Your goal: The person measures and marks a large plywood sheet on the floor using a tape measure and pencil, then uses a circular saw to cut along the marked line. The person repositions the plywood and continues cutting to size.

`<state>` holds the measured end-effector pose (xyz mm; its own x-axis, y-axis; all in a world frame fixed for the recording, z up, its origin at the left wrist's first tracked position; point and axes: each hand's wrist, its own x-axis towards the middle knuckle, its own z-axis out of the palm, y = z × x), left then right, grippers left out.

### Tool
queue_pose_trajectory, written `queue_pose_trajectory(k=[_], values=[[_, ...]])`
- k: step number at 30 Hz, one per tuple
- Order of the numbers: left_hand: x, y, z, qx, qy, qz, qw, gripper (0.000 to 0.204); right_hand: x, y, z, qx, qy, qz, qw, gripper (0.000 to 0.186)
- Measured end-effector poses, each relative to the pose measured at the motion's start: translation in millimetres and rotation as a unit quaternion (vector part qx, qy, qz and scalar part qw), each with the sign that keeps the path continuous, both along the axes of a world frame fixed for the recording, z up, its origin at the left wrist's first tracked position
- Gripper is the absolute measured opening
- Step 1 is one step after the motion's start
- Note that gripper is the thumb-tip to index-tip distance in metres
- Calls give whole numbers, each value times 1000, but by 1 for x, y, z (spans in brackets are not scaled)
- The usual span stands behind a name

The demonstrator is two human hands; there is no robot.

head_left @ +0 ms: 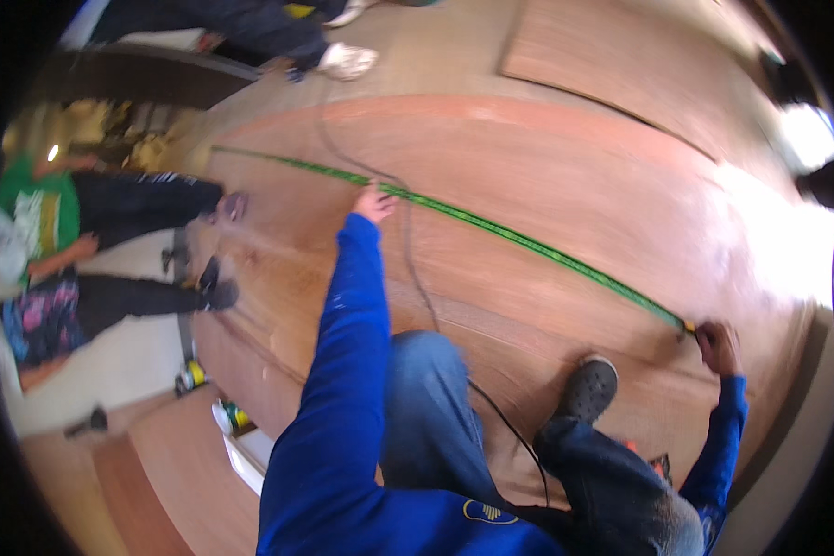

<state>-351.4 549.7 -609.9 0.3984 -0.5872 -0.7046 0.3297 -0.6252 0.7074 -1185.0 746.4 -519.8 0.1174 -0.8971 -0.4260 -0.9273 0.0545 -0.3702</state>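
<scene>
A bright green tape measure blade (pixel 528 243) stretches across a large reddish-brown wooden sheet (pixel 528 139), from the far left down to the right. My left hand (pixel 374 203) reaches out to the blade, its fingers closed about it near the upper middle; motion blurs the fingertips. On the right, my right hand (pixel 719 348) grips the tape measure's case, which is mostly hidden by the fingers; a small yellow part (pixel 688 327) shows where the blade comes out. Both my sleeves are blue.
A thin dark cable (pixel 417 273) crosses the sheet under the blade and runs past my knee. My grey clog (pixel 589 389) stands on the wood. Another board (pixel 612 65) lies at the far right. People stand at the left and far left. Tubs (pixel 230 417) stand lower left.
</scene>
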Motion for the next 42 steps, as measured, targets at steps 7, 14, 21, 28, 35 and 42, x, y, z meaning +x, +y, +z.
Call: queue_pose_trajectory(k=[7,14,21,28,35,42], values=[[1,-36,37,246,-322,-276,871,69,-19,-108,6,-57,121,33,990,25],[-161,-103,90,-146,-524,-439,715,32,-84,-187,-20,-130,175,-34,975,22],[-336,-112,50,-179,-322,-464,805,21,-104,-188,-51,-109,70,79,988,32],[-292,-89,63,-319,-518,-383,696,16,-91,-121,-32,-80,78,4,994,18],[-120,-29,55,3,-581,-9,814,45,1,-109,-6,-41,49,2,998,14],[-51,-63,13,84,-139,64,985,58,5,-116,-4,-99,42,-41,993,11]])
